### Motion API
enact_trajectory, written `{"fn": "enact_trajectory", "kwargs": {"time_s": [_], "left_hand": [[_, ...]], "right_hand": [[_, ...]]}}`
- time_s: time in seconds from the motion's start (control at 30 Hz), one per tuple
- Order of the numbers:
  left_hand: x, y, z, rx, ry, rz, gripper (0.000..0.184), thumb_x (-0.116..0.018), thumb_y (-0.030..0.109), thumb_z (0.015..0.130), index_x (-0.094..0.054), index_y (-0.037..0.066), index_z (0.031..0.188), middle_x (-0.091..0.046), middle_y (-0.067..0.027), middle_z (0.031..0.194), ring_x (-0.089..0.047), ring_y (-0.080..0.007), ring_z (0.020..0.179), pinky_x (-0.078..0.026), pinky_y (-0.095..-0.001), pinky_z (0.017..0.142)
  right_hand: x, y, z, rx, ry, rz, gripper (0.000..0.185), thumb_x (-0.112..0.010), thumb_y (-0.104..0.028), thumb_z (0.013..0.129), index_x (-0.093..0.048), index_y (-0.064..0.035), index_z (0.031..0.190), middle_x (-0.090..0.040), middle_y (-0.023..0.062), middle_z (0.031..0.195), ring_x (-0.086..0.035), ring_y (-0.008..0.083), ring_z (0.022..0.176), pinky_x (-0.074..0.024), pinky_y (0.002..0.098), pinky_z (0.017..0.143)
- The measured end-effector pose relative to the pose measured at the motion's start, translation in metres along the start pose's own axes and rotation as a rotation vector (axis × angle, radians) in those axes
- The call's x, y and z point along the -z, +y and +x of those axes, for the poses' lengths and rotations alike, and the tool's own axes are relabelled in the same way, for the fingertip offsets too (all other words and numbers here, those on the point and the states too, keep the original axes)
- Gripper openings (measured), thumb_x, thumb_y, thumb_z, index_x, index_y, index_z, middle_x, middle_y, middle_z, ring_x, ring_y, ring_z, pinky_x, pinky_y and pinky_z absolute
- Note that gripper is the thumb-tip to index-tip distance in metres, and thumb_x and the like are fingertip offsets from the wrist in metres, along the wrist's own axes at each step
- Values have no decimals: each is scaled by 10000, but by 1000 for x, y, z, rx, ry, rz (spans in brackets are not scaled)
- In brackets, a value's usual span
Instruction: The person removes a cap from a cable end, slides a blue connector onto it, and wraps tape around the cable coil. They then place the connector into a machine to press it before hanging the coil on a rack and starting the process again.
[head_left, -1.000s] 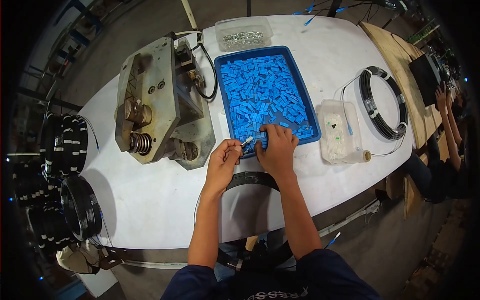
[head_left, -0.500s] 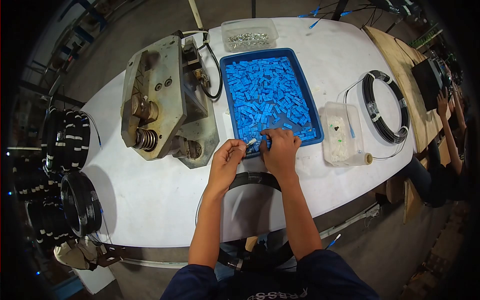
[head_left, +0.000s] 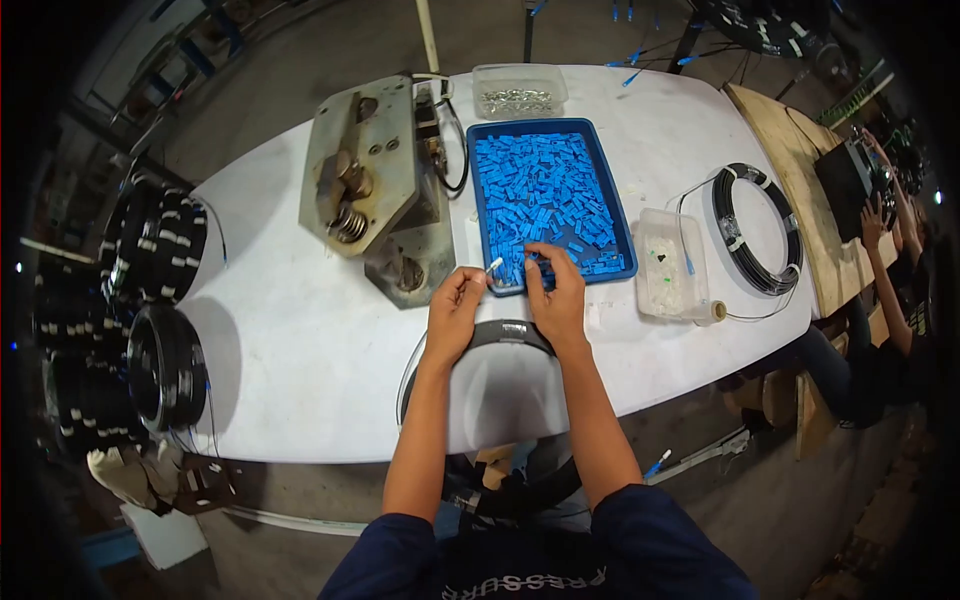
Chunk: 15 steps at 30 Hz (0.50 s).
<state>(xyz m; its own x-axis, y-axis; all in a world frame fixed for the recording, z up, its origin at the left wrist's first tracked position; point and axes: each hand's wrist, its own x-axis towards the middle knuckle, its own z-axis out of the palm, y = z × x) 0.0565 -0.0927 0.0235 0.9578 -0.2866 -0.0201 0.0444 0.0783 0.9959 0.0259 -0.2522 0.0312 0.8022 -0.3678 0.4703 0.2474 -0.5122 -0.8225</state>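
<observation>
Over the near edge of a blue tray (head_left: 628,235) full of small blue plastic pieces (head_left: 545,185), my left hand (head_left: 458,310) pinches a small white-tipped connector (head_left: 494,265). My right hand (head_left: 558,295) is just right of it, thumb and index finger curled close together above the tray's near left corner; anything between those fingertips is too small to make out. A coil of black cable (head_left: 502,334) lies below my wrists at the table's near edge.
A metal press (head_left: 375,165) stands left of the tray. Behind is a clear box (head_left: 520,92) of metal parts; to the right are another clear box (head_left: 668,265) and a cable coil (head_left: 755,230). More coils (head_left: 165,368) stand at left. Another person's hand (head_left: 872,222) shows far right.
The camera view has shifted, so the press and tray sit further right. My right hand's fingers have lifted and spread slightly, while my left hand keeps its pinch on the connector.
</observation>
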Motion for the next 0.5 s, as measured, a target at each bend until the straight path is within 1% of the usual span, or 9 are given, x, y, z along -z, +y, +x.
{"fn": "enact_trajectory", "kwargs": {"time_s": [0.03, 0.07, 0.13, 0.17, 0.33, 0.4, 0.43, 0.47, 0.5], "left_hand": [[3, 2, -5, 2, -17, 30, 208, -562, 201, 996, -637, 12, 951, -563, 52, 801, -435, -29, 723, -362, -197, 662], [6, 3, -11, 5, -32, 59, 206, -563, 200, 995, -638, 14, 948, -561, 52, 804, -435, -31, 725, -362, -200, 662], [9, 6, -31, 7, -35, 60, 204, -564, 200, 994, -640, 16, 948, -557, 51, 800, -433, -32, 723, -360, -201, 660], [11, 8, -41, 11, -62, 73, 202, -565, 200, 994, -641, 18, 948, -553, 51, 796, -430, -33, 722, -358, -202, 657], [34, 17, -108, 143, 3, 86, 200, -573, 195, 989, -647, 9, 970, -550, 48, 780, -439, -40, 714, -374, -204, 666], [44, 17, -129, 10, 48, 181, 202, -571, 181, 988, -647, -6, 986, -597, 27, 835, -481, -61, 780, -405, -217, 733], [48, 22, -135, 22, 77, 248, 183, -580, 149, 977, -644, -19, 1011, -648, -17, 889, -548, -90, 841, -440, -240, 794], [52, 20, -136, 26, 95, 250, 183, -580, 149, 977, -644, -19, 1011, -648, -17, 889, -548, -90, 841, -440, -240, 794], [55, 16, -137, -65, 141, 299, 174, -584, 137, 969, -647, -18, 1017, -660, -38, 914, -571, -109, 869, -448, -254, 816]], "right_hand": [[3, -7, -8, -54, -24, 77, 172, -628, -49, 887, -644, -14, 1055, -625, 105, 911, -595, 224, 847, -466, 310, 753], [4, -10, -16, -45, -45, 79, 172, -628, -49, 887, -644, -14, 1055, -625, 105, 911, -595, 224, 847, -466, 310, 753], [5, -9, -33, -215, -39, 219, 186, -615, -64, 914, -644, -6, 1088, -603, 74, 899, -554, 142, 800, -459, 272, 712], [7, -8, -41, -257, -83, 267, 210, -605, -78, 931, -648, -20, 1129, -574, 43, 920, -508, 107, 791, -446, 255, 727], [0, -38, -68, -256, -323, 366, 256, -607, -68, 930, -644, -28, 1180, -557, 43, 973, -491, 99, 825, -426, 227, 757], [-15, -44, -81, -299, -355, 542, 257, -631, -48, 907, -647, -11, 1161, -560, 24, 991, -489, 83, 828, -420, 214, 758], [-20, -51, -84, -329, -345, 595, 248, -668, -46, 878, -653, -1, 1122, -585, 10, 975, -494, 66, 807, -426, 210, 746], [-26, -51, -85, -331, -363, 602, 248, -668, -46, 878, -653, -1, 1122, -585, 10, 975, -494, 66, 807, -426, 210, 746], [-31, -47, -87, -268, -425, 561, 233, -682, -53, 869, -657, -2, 1095, -599, 8, 955, -500, 65, 790, -434, 215, 739]]}}
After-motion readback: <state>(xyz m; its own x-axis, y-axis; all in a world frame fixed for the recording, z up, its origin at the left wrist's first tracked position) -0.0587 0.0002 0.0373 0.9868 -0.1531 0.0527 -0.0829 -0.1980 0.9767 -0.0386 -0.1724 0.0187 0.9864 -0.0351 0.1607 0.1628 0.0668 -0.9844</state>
